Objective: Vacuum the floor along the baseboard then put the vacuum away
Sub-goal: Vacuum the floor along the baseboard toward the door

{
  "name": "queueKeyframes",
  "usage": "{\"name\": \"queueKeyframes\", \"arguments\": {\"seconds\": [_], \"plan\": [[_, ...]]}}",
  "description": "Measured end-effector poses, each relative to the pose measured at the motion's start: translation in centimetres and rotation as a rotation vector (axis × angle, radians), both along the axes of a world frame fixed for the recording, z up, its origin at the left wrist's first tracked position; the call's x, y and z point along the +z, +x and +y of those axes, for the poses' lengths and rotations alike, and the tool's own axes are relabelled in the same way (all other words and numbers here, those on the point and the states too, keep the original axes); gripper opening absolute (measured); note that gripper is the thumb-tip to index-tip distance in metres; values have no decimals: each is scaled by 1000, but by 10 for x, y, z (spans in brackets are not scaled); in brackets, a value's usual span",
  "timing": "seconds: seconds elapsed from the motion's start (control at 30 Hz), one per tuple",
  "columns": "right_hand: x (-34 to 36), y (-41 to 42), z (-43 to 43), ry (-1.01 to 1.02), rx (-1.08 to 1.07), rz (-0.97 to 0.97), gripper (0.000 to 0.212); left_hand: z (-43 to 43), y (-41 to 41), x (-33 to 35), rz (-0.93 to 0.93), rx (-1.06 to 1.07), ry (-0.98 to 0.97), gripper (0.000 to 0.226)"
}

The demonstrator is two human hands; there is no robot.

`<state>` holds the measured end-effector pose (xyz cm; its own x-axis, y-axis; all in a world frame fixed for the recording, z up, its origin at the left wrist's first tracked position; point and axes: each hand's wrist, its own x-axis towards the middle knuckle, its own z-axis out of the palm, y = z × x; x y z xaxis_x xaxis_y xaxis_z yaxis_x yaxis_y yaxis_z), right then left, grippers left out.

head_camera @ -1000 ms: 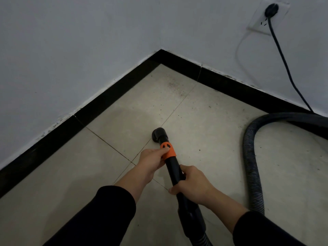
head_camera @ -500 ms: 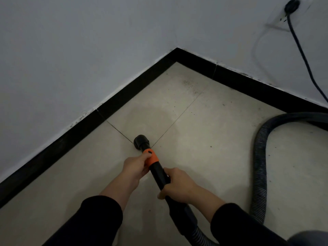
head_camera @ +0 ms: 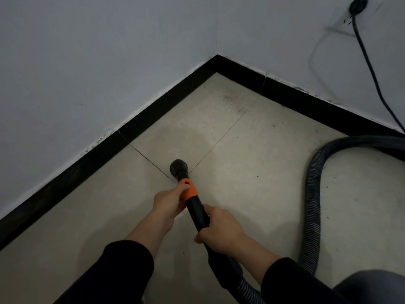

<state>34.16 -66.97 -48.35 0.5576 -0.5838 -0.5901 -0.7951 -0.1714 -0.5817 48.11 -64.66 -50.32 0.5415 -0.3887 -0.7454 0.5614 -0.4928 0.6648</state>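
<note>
Left hand [head_camera: 168,202] grips wand [head_camera: 197,208] at collar [head_camera: 189,190]; right hand [head_camera: 219,227] grips lower. Nozzle [head_camera: 178,166] apart from baseboard [head_camera: 153,113]: edge grit may get missed. Hose [head_camera: 313,194] loop could tug cord [head_camera: 368,64].

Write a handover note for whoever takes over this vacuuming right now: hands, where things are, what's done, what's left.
Left hand grips the orange collar of the black plastic vacuum wand; right hand grips the wand behind it.
The round black nozzle sits over a tile joint on the beige tiled floor, apart from the black baseboard.
The ribbed grey hose loops on the floor to the right; the black power cord is plugged into the wall socket.
Done: cannot tell how much is vacuumed; dark specks lie toward the corner.
Left: run the nozzle along the baseboard, then put the vacuum away.
</note>
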Motion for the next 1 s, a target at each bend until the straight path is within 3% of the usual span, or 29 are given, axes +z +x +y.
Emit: {"name": "queueKeyframes", "arguments": {"seconds": [0.17,0.33,0.53,0.67,0.8,1.0], "plan": [[1,-22,2,-25,-39,53,34,-5,-21,-6,30,-74,14,18],[2,-40,0,-16,-50,86,33,-8,-37,-11,48,-108,20,31],[-2,-47,-10,-15,-130,80,38,-26,-44,-11,45,-149,12,18],[-2,-45,-23,-4,-191,83,38,-47,-45,-10,55,-203,-10,30],[-5,-39,-43,15,-296,62,39,-77,-40,-9,70,-268,-25,16],[-6,-22,-73,32,-439,69,42,-125,-27,-14,103,-415,-38,22]]}}
